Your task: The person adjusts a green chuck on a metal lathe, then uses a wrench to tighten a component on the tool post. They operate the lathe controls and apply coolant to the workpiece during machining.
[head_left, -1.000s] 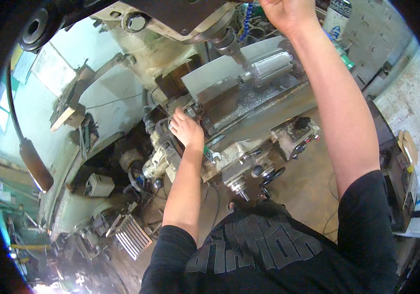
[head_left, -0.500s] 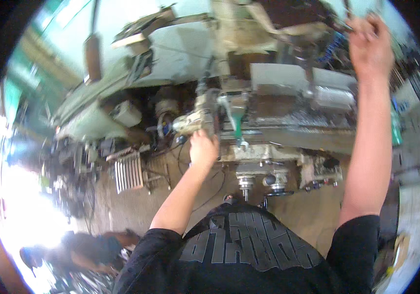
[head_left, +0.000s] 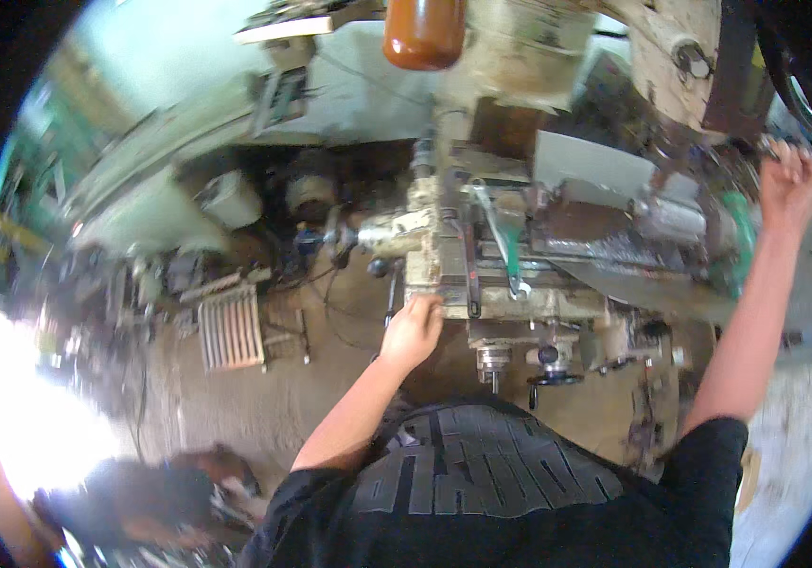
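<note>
Head view: left hand [head_left: 413,331] at the front left of the mill [head_left: 557,303], right hand [head_left: 789,187] raised at far right.
Both hands have bent fingers; I cannot tell whether either grips anything. Just beyond the left hand, a dark bar [head_left: 471,270] lies on the mill, long axis front to back, near end toward the person. Brownish floor [head_left: 226,407] below; pale wall [head_left: 363,71] behind.

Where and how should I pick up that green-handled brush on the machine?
I'd probably pinch the middle of its green handle from above, coming from your near side: the narrow handle points toward you and the wider head away. Avoid the tip: the silver wrench slants in from the left and ends near there.
</note>
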Motion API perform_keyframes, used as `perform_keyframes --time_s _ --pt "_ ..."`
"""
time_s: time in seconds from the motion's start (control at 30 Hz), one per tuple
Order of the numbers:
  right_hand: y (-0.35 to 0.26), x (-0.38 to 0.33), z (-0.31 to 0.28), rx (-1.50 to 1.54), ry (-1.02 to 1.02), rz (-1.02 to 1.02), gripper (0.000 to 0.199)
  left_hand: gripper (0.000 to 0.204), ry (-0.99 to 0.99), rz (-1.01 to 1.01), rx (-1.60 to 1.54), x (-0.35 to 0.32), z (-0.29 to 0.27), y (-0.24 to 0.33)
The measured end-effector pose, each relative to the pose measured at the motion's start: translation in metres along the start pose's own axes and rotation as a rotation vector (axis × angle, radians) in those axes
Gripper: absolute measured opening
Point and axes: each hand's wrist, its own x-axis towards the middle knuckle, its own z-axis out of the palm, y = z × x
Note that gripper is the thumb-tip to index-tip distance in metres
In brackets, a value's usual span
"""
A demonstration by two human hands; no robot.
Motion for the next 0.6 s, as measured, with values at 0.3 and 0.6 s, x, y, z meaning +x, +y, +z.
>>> perform_keyframes --time_s 0.3,0.6 --pt "0.003 -0.024 0.048 -0.486 0.378 -0.203 0.027 0.014 -0.187 -0.004 -0.159 -0.019 -0.11 -0.146" --pt "-0.043 0.004 -0.002 -0.161 0.421 0.051 0.03 0.01 -0.234 -0.106 -0.286 -0.009 -0.13 -0.228"
